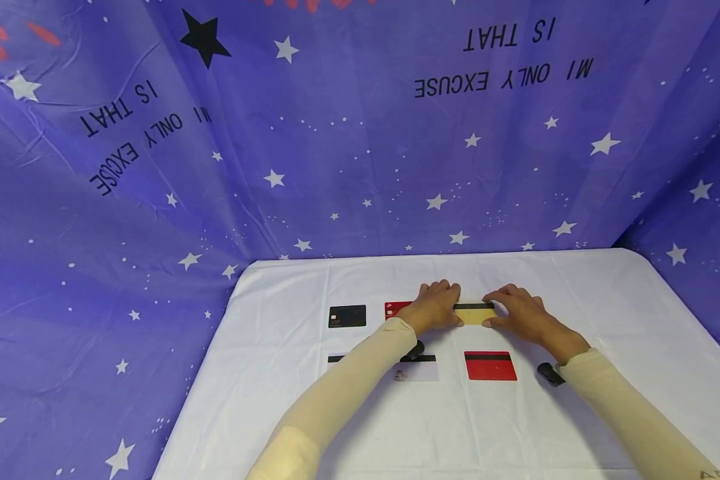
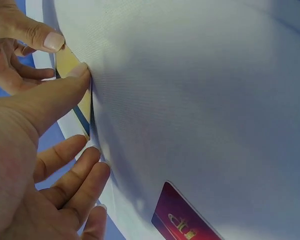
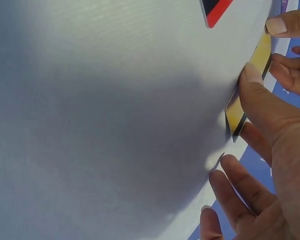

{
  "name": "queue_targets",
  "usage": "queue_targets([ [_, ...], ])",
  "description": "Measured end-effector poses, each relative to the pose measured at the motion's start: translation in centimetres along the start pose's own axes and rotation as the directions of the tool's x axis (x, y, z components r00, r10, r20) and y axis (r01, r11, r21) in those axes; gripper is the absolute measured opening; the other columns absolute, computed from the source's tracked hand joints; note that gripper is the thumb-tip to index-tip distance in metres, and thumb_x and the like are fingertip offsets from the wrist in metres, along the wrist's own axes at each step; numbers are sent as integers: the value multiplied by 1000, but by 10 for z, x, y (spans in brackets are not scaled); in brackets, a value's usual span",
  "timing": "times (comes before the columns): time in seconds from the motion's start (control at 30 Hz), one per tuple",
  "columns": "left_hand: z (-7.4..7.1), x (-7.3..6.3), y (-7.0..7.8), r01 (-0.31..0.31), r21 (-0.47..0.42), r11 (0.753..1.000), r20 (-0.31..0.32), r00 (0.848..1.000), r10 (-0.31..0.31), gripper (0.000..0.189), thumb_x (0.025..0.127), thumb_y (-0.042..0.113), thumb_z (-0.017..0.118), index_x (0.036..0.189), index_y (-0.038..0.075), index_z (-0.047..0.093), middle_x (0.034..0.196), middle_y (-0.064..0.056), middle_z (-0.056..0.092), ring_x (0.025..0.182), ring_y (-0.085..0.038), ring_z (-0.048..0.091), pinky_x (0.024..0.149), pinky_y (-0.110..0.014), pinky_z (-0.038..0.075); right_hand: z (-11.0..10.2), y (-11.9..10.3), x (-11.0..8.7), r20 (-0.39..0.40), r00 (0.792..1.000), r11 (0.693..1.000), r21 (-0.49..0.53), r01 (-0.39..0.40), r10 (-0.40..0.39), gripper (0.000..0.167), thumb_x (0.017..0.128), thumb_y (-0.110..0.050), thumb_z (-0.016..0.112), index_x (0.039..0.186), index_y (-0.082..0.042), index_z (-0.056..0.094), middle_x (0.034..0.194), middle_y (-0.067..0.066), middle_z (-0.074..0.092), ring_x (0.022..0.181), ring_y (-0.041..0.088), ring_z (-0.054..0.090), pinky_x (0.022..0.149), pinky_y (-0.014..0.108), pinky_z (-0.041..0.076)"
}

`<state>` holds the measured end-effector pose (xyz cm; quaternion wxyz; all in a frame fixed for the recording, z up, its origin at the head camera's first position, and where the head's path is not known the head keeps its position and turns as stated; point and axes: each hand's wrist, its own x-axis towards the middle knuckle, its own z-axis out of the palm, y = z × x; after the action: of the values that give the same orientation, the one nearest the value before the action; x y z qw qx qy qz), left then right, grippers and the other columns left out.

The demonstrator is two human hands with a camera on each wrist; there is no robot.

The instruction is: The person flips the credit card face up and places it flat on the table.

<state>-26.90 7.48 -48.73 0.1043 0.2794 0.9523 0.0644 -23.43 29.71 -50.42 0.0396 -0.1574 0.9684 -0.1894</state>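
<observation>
A yellow card (image 1: 474,315) with a black stripe lies between my two hands, over the far part of the table. My left hand (image 1: 435,308) pinches its left end, thumb on the near edge and fingers at the far edge. At the right end, my right hand (image 1: 525,313) pinches it the same way. Both thumbs show on the card's near edge in the left wrist view, where the card (image 2: 67,60) stands tilted above a shadow on the cloth. Beside my left hand is a red card (image 1: 396,309), partly hidden by that hand.
A black card marked VIP (image 1: 347,317) lies at the far left. Nearer are a red card with a dark stripe (image 1: 491,367), a white card with a small picture (image 1: 417,370), and a striped card (image 1: 335,359) mostly behind my left sleeve. A purple star-patterned curtain (image 1: 360,167) borders the white-covered table.
</observation>
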Motion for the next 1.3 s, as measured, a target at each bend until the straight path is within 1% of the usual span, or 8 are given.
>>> queue_targets([
  [0.13,0,-1,-1,-17,-17,1000,-4,1000,17,44,92,47,81,119,22,58,109,8,55,103,-10,51,93,-33,38,1,1,-1,-9,1000,1000,11,5,-5,58,88,-36,86,135,-10,66,131,26,60,122,48,56,87,61,40],
  [0.33,-5,0,-1,-47,-38,998,10,999,48,29,107,44,62,128,24,60,119,6,57,111,-13,53,98,-35,39,0,2,-2,-31,999,999,17,37,-36,54,88,-34,86,131,-12,64,130,25,61,121,47,57,84,61,41],
  [0.47,-6,2,0,-63,-55,996,-1,998,63,23,110,37,55,129,26,63,122,5,59,114,-12,54,98,-34,40,-1,2,-3,-40,998,998,19,57,-56,53,88,-32,87,129,-11,61,128,25,62,120,46,58,84,61,42],
  [0.6,-7,6,3,-80,-76,994,-28,997,78,20,111,35,54,125,27,67,119,5,61,112,-11,54,96,-33,40,1,1,-3,-60,996,998,24,65,-63,53,87,-29,88,127,-12,59,124,22,62,117,44,59,82,59,42],
  [0.73,-7,11,5,-77,-83,994,-29,997,75,20,112,36,53,122,27,69,118,6,62,110,-10,55,94,-32,40,4,2,-4,-78,995,997,25,67,-65,53,87,-28,88,127,-13,57,123,21,61,117,43,59,82,56,41],
  [0.97,-8,17,8,-67,-123,990,-58,996,60,18,110,34,56,113,26,72,106,9,63,102,-6,54,89,-31,39,7,2,-5,-103,992,997,27,71,-68,53,86,-27,89,127,-15,56,126,20,60,121,41,57,86,59,41],
  [1.13,-9,19,8,-59,-168,984,-60,997,50,15,109,31,59,105,24,71,100,10,63,98,-6,53,88,-31,39,6,0,-6,-111,991,997,17,78,-75,53,87,-26,89,127,-15,56,127,19,60,123,40,57,87,57,40],
  [1.3,-8,20,8,-69,-193,979,-72,996,56,15,109,31,58,104,23,69,100,10,62,96,-5,54,88,-32,39,6,1,-7,-119,990,997,-2,80,-80,53,87,-26,89,127,-14,56,127,19,59,123,39,57,88,56,40],
])
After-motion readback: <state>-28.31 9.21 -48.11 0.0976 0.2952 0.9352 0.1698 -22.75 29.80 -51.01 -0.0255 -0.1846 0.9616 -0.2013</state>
